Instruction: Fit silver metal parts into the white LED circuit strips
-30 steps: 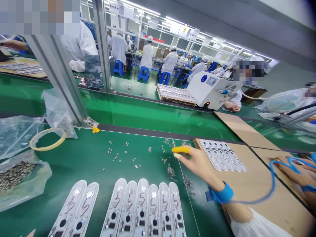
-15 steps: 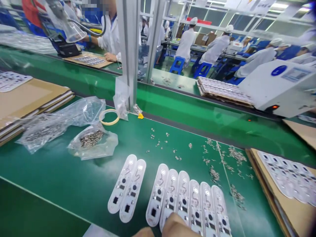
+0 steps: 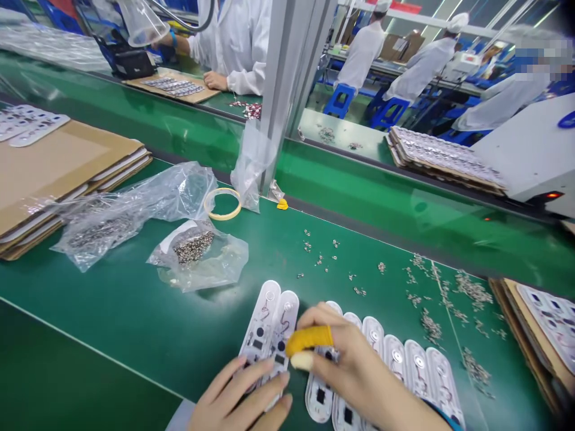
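Note:
Two long white casings [image 3: 268, 305] with small circuit parts lie side by side on the green table. Across their lower ends rests my left hand [image 3: 247, 395], its fingers spread. My right hand [image 3: 345, 359] is closed in a pinch over the right edge of the second casing, with a yellow finger cot [image 3: 309, 339] on one finger. Whatever is between those fingertips is too small to make out. Beneath and beyond my right hand runs a row of several similar casings [image 3: 418, 365], partly covered by the hand and forearm.
Bags of metal parts [image 3: 194, 246] and a tape ring [image 3: 222, 204] lie at the left, near stacked cardboard [image 3: 67, 161]. Small metal pieces [image 3: 431, 326] are scattered at the right, beside another cardboard stack [image 3: 523, 335]. A metal post [image 3: 287, 90] stands behind. Across the divider sits a person [image 3: 242, 48].
Both hands have come up into view over the casings; before, only blurred fingers showed at the bottom edge. The camera view has shifted, moving the table's contents rightward in the picture.

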`<state>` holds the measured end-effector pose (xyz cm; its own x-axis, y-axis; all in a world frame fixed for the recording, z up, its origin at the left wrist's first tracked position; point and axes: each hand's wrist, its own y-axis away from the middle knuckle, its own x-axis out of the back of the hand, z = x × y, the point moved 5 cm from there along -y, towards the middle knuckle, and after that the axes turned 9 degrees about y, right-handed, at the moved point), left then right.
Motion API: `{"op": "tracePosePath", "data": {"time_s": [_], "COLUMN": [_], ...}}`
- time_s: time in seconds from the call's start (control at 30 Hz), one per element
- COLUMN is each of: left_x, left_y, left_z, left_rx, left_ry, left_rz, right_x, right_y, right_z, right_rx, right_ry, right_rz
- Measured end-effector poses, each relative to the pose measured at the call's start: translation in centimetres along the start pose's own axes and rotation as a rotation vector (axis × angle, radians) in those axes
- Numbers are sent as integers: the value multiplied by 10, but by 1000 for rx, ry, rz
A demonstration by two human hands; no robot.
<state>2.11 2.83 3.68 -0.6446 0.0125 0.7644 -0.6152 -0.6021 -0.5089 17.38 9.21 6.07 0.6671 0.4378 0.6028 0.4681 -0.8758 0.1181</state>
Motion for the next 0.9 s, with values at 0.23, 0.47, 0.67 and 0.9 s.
{"op": "tracePosePath", "data": {"time_s": [0.23, 0.47, 0.67, 0.9], "left_x": [-5, -7, -10, -10], "left_y": [6, 12, 13, 6], "left_z": [-10, -11, -11, -9], "left_rx": [-46, -21, -27, -93], "left_ry": [-148, -113, -100, -156], "left_rz": [-1, 15, 43, -20], "right_x": [-15, -13, -11, -14], "right_y": [-33, -36, -39, -39], "right_z": [22, 21, 18, 13], "right_rx": [-131, -193, -168, -77], "right_ry": [221, 224, 221, 265], "right_rz": [-118, -156, -168, -115]}}
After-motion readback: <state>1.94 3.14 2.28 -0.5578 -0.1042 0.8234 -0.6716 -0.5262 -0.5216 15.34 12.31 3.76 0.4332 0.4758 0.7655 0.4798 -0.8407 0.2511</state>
